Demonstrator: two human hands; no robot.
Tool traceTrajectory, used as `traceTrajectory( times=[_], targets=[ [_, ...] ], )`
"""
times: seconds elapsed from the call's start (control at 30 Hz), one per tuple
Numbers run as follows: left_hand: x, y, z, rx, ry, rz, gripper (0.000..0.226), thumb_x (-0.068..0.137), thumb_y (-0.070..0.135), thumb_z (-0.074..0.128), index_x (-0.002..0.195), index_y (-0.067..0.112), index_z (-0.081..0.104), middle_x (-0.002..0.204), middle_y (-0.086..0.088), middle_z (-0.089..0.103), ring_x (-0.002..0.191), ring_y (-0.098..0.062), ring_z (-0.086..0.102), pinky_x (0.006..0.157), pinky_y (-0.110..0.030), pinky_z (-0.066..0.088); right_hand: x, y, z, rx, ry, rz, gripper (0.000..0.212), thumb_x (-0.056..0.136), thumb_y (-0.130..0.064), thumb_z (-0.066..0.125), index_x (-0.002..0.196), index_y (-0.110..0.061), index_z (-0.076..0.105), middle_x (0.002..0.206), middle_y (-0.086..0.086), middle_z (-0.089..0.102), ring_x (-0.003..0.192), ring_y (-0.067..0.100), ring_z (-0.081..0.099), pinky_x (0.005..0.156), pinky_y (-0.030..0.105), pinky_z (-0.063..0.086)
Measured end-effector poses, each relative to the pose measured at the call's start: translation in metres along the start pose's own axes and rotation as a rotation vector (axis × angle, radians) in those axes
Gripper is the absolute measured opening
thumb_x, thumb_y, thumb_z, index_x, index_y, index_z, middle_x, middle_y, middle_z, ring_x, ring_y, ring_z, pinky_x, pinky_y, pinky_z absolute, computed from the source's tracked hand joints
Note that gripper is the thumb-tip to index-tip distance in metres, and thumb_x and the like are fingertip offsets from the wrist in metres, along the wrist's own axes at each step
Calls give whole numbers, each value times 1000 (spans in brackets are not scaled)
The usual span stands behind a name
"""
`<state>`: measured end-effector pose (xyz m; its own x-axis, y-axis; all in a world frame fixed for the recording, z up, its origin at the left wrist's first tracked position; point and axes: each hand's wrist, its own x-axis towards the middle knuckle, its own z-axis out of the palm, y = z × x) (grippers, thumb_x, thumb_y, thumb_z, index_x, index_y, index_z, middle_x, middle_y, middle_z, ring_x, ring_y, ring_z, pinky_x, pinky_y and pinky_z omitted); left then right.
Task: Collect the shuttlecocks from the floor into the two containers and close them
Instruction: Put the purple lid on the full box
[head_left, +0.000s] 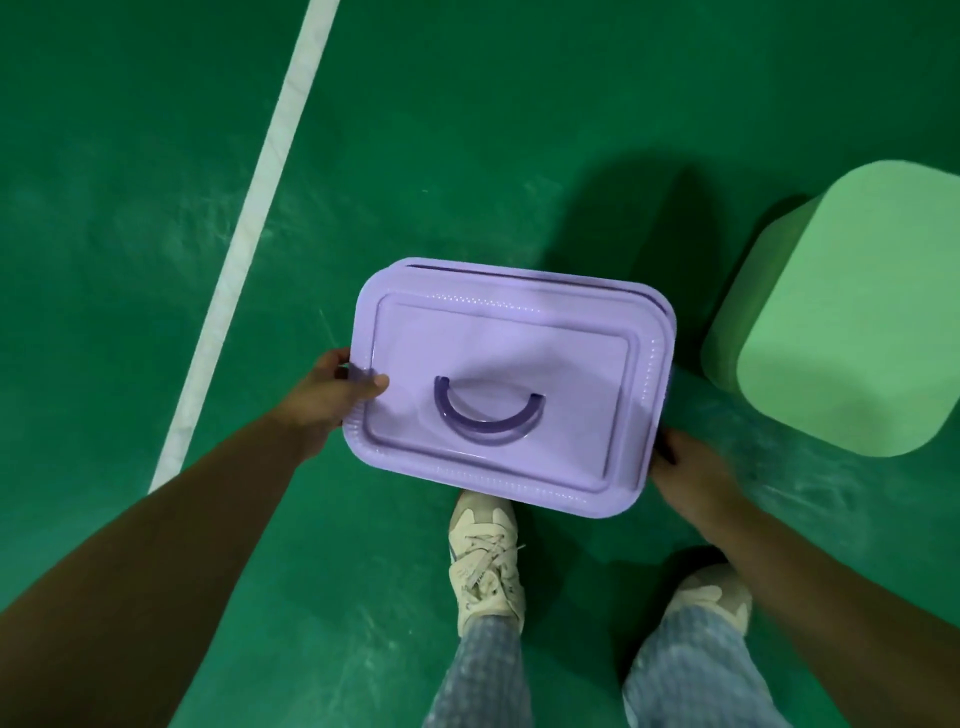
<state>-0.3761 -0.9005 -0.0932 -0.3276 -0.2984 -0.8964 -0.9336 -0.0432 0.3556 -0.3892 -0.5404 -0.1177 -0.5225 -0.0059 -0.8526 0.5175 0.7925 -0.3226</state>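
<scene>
No shuttlecocks show on the green floor (467, 130), so collecting looks finished, judging by this view. The green container (852, 312), just right of the purple container (670, 332), stands covered. The purple lid (498, 384) lies on its container, a dark gap along the far edge suggesting it is not yet pressed home. The left hand (332, 400) pinches the lid's left rim, thumb on top; the right hand (691, 473) holds the near right corner, its grip partly hidden.

lid (511, 384) sitting on our container (670, 325), second container (841, 306) just to its right, court line (249, 234) off left, our shoes (485, 561) right below
</scene>
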Motion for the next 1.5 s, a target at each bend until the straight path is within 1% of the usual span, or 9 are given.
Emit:
traceTrajectory(
  times=[0.13, 0.23, 0.33, 0.5, 0.7, 0.83, 1.03, 1.33, 1.5],
  targets=[
    [6, 0, 3, -31, 17, 5, 58, 85, 8, 66, 135, 8, 36, 116, -15, 58, 91, -27, 60, 85, -41, 48, 11, -5, -9, 91, 159, 41, 26, 95, -31, 44, 77, -13, 52, 72, 5, 54, 65, 23, 50, 51, 23, 31],
    [5, -1, 9, -11, 38, 26, 60, 86, 11, 66, 137, 8, 34, 118, -16, 55, 102, -32, 58, 99, -50, 45, 22, -8, -13, 357, 293, 115, 22, 93, -35, 48, 87, -17, 60, 87, 8, 67, 81, 30, 63, 71, 38, 53],
    [3, 0, 12, 2, 70, 35, 59, 86, 13, 67, 136, 9, 36, 119, -14, 55, 107, -33, 58, 102, -51, 43, 28, -11, -16, 440, 232, 151, 25, 90, -41, 49, 82, -21, 61, 89, 7, 68, 87, 32, 65, 81, 48, 54],
    [4, 2, 12, -16, 83, 28, 59, 85, 10, 67, 136, 8, 37, 132, -16, 53, 116, -35, 55, 104, -52, 41, 36, -19, -21, 342, 177, 110, 18, 88, -24, 55, 100, -14, 65, 89, 7, 66, 77, 23, 61, 71, 31, 50],
    [3, 1, 18, -11, 112, 43, 54, 86, 8, 66, 133, 4, 40, 123, -13, 57, 110, -31, 57, 103, -49, 43, 34, -19, -16, 692, 128, 290, 25, 97, -29, 43, 81, -20, 60, 103, 16, 66, 84, 27, 61, 86, 47, 53],
    [5, 1, 27, 11, 187, 46, 51, 85, 11, 68, 130, 1, 46, 120, -12, 60, 105, -29, 59, 91, -36, 46, 34, -49, -16, 939, 114, 381, 46, 91, -61, 35, 92, -25, 63, 90, -3, 63, 92, 23, 58, 94, 39, 46],
    [9, 8, 32, 84, 224, 17, 48, 83, 9, 69, 126, 0, 49, 113, -11, 58, 102, -27, 56, 88, -31, 42, 31, -47, -7, 848, 181, 226, 77, 79, -77, 35, 134, -24, 46, 124, -1, 55, 109, 22, 53, 102, 43, 41],
    [7, 11, 27, 93, 276, -17, 62, 78, 14, 75, 131, 6, 44, 121, -13, 59, 108, -31, 60, 99, -47, 47, 46, -54, -9, 652, 331, 188, 67, 89, -61, 38, 121, -3, 51, 100, 9, 54, 88, 22, 50, 76, 29, 35],
    [1, 10, 26, 114, 246, 4, 68, 75, 18, 78, 130, 6, 42, 114, -8, 58, 108, -29, 58, 102, -46, 44, 38, -51, -5, 495, 439, 139, 56, 95, -51, 35, 115, -1, 48, 109, 18, 57, 99, 31, 54, 74, 27, 31]
  ],
)
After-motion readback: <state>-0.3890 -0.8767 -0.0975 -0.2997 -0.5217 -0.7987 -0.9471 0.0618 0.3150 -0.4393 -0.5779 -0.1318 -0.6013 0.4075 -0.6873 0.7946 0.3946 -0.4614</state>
